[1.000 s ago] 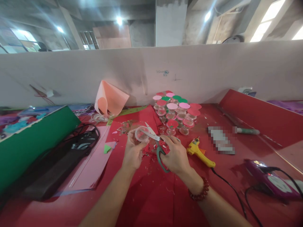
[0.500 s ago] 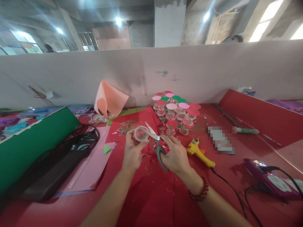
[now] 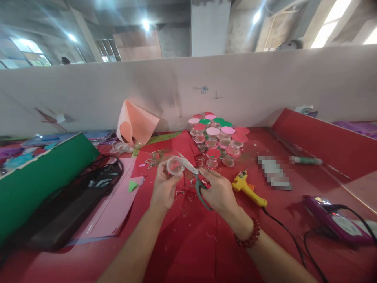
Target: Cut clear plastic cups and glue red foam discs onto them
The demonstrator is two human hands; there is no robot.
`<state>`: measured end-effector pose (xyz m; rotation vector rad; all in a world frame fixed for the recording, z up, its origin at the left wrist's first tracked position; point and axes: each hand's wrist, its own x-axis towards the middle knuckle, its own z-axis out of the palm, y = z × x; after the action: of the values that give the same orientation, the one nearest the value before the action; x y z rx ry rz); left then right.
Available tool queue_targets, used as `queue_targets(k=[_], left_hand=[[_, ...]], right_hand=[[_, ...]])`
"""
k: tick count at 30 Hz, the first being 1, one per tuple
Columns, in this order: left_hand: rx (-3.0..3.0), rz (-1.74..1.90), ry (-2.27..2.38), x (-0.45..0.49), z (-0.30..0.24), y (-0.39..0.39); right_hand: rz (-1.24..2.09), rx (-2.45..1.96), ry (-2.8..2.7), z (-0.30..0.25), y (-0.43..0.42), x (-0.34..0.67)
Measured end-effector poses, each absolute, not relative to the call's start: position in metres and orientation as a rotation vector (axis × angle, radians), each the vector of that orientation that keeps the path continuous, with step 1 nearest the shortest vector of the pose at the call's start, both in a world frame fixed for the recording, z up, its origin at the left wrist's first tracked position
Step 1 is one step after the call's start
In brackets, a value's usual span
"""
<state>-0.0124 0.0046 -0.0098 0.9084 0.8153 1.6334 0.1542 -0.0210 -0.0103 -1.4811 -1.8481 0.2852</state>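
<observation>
My left hand [image 3: 164,188] is closed around a small clear plastic cup [image 3: 174,165], held up over the red sheet [image 3: 188,239] on the table. My right hand [image 3: 218,192] grips green-handled scissors [image 3: 193,177], whose blades point up and left and meet the cup's rim. Small red and white scraps lie under both hands. Just behind stands a cluster of clear cups with pink, red and green round tops [image 3: 218,137].
A yellow glue gun [image 3: 250,190] with a black cord lies right of my right hand. A purple device [image 3: 335,222] sits far right. A green roll [image 3: 44,177], black cables [image 3: 103,177] and a pink sheet [image 3: 118,204] lie to the left. A peach paper cone [image 3: 137,124] leans on the white partition.
Both hands have kept their hold and shifted slightly up and left in the picture with the cup and scissors. The scissor blades stay against the cup's rim.
</observation>
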Motion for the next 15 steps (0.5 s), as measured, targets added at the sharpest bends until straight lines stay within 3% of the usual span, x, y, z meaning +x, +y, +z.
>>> queue_targets(k=[15], left_hand=[[0.917, 1.592, 0.749, -0.024, -0.003, 0.008]], right_hand=[[0.354, -1.445, -1.86, -0.008, -0.021, 0.156]])
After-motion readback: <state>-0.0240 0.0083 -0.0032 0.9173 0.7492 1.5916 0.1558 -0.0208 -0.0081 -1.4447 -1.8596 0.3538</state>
